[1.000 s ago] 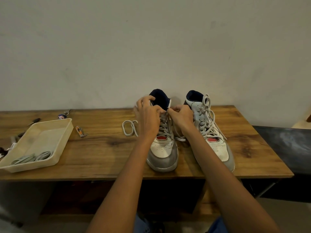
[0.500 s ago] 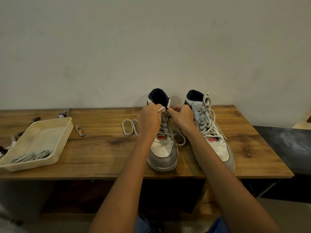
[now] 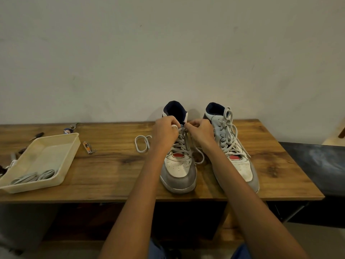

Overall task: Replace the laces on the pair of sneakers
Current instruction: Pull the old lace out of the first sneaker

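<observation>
- The table [image 3: 115,176] carries everything; the left sneaker [image 3: 178,165] faces you, toe near its front edge, for easy reach.
- A tray [image 3: 71,146] at the table's left end keeps spare laces [image 3: 33,176] handy.
- Your left hand [image 3: 165,136] and right hand [image 3: 200,132] each pinch the lace [image 3: 182,144] at the sneaker's top, probably working the knot.

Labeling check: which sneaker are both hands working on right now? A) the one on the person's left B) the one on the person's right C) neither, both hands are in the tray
A: the left hand and right hand both pinch lace at the top eyelets of the left sneaker, while the right sneaker stands untouched, fully laced.
</observation>
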{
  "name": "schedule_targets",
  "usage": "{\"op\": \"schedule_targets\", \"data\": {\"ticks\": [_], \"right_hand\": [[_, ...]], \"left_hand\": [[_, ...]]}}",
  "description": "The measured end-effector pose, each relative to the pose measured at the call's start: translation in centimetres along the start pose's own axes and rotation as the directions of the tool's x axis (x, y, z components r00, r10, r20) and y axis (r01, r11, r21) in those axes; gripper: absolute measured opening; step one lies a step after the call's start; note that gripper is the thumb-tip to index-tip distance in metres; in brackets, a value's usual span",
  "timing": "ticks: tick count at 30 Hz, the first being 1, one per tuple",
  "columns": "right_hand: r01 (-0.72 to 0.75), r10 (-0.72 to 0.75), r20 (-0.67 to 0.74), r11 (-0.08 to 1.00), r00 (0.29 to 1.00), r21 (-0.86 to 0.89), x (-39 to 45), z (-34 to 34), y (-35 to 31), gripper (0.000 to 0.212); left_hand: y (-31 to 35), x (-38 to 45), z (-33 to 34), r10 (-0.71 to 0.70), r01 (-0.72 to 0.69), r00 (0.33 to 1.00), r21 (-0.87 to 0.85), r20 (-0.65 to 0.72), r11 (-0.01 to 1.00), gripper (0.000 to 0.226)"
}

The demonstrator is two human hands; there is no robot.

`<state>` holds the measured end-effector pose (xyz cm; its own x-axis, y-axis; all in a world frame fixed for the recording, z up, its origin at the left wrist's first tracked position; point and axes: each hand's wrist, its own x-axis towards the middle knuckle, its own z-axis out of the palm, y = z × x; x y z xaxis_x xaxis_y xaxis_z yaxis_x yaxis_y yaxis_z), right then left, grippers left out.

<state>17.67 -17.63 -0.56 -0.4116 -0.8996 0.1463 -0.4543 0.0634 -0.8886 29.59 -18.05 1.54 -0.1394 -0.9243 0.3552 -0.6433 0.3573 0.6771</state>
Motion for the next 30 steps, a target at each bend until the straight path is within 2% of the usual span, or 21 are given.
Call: {"op": "schedule_targets", "data": {"ticks": [2, 4, 6, 8, 9, 10, 12, 15, 17, 19, 20, 21, 22, 23, 24, 25, 26, 27, 28, 29, 30], "right_hand": [[-0.006, 0.006, 0.002, 1.0, 1.0, 0.017, 0.0, 0.0, 0.0, 0.022], [-0.004, 0.003, 0.009, 1.0, 1.0, 0.028, 0.0, -0.1, 0.2, 0.023], [0.009, -0.01, 0.01, 0.999, 1.0, 0.035, 0.0, -0.1, 0.2, 0.022], [0.015, -0.016, 0.011, 0.999, 1.0, 0.036, -0.1, -0.1, 0.2, 0.021], [0.017, -0.017, 0.013, 0.999, 1.0, 0.036, -0.1, -0.1, 0.2, 0.02], [0.02, -0.021, 0.016, 0.999, 1.0, 0.037, -0.1, -0.1, 0.2, 0.02], [0.026, -0.027, 0.018, 0.999, 0.999, 0.041, -0.1, -0.1, 0.3, 0.019], [0.013, -0.014, 0.015, 0.999, 1.0, 0.044, -0.1, -0.1, 0.3, 0.019], [-0.003, 0.002, 0.018, 0.999, 1.0, 0.051, 0.0, -0.1, 0.3, 0.018], [-0.029, 0.028, 0.014, 0.998, 0.999, 0.056, 0.1, -0.2, 0.5, 0.015], [-0.042, 0.041, 0.016, 0.997, 0.999, 0.059, 0.1, -0.2, 0.6, 0.015], [-0.049, 0.048, 0.015, 0.997, 0.999, 0.061, 0.2, -0.2, 0.6, 0.015], [-0.049, 0.048, 0.011, 0.997, 0.999, 0.058, 0.2, -0.2, 0.6, 0.016], [-0.043, 0.043, 0.008, 0.998, 0.999, 0.049, 0.1, -0.2, 0.6, 0.016], [-0.036, 0.036, 0.006, 0.999, 0.999, 0.038, 0.1, -0.1, 0.5, 0.016], [-0.028, 0.028, 0.007, 0.999, 1.0, 0.026, 0.0, -0.1, 0.5, 0.017], [-0.023, 0.023, 0.007, 1.0, 1.0, 0.02, 0.0, 0.0, 0.4, 0.018], [-0.021, 0.021, 0.007, 1.0, 1.0, 0.018, 0.0, 0.0, 0.4, 0.019], [-0.019, 0.019, 0.006, 1.0, 1.0, 0.02, 0.0, 0.0, 0.4, 0.02], [-0.018, 0.018, 0.006, 1.0, 1.0, 0.022, 0.0, 0.0, 0.4, 0.021], [-0.013, 0.013, 0.005, 1.0, 1.0, 0.022, 0.0, 0.0, 0.4, 0.021]], "left_hand": [[0.1, 0.1, -0.5, -0.026, 0.022, 0.999, 0.128, 0.03, 0.992, 0.023], [0.4, 0.5, -1.6, -0.067, 0.017, 0.975, 0.23, 0.212, 0.973, 0.032], [0.8, 0.7, -2.9, -0.101, -0.032, 0.874, 0.265, 0.474, 0.964, 0.046], [0.9, 0.8, -3.3, -0.125, -0.032, 0.797, 0.248, 0.59, 0.968, 0.056], [0.9, 0.6, -3.0, -0.119, -0.026, 0.814, 0.24, 0.568, 0.97, 0.057], [0.6, 0.4, -2.2, -0.09, -0.035, 0.869, 0.241, 0.486, 0.97, 0.052], [0.1, 0.2, -0.3, 0.011, -0.079, 0.976, 0.308, 0.218, 0.948, 0.035], [-0.8, 0.3, 1.9, 0.078, -0.092, 0.996, 0.391, 0.053, 0.916, 0.021], [-0.8, 0.2, 2.3, 0.095, -0.07, 0.991, 0.247, -0.09, 0.967, 0.017], [-0.2, 0.1, 1.4, -0.028, -0.01, 0.949, -0.122, -0.314, 0.993, 0.017], [0.1, 0.5, 0.3, -0.214, 0.04, 0.903, -0.424, -0.372, 0.905, 0.018], [0.4, 1.0, -1.0, -0.422, 0.054, 0.848, -0.739, -0.321, 0.671, 0.019], [0.7, 1.3, -2.3, -0.552, 0.022, 0.813, -0.938, -0.184, 0.346, 0.021], [0.5, 1.4, -3.1, -0.582, -0.015, 0.811, -0.996, -0.063, 0.086, 0.023], [0.3, 1.2, -3.6, -0.574, -0.004, 0.819, -1.0, -0.006, 0.005, 0.025], [0.0, 1.0, -3.8, -0.558, 0.075, 0.83, -0.991, 0.002, 0.108, 0.025], [-0.3, 0.7, -3.5, -0.533, 0.184, 0.846, -0.923, -0.026, 0.338, 0.02], [-0.6, 0.5, -2.9, -0.468, 0.258, 0.881, -0.763, -0.066, 0.593, 0.015], [-0.9, 0.2, -2.4, -0.362, 0.258, 0.927, -0.539, -0.096, 0.802, 0.019], [-1.1, 0.1, -1.8, -0.221, 0.182, 0.97, -0.301, -0.102, 0.936, 0.026], [-1.2, 0.1, -1.2, -0.087, 0.08, 0.994, -0.094, -0.073, 0.992, 0.031]]}}
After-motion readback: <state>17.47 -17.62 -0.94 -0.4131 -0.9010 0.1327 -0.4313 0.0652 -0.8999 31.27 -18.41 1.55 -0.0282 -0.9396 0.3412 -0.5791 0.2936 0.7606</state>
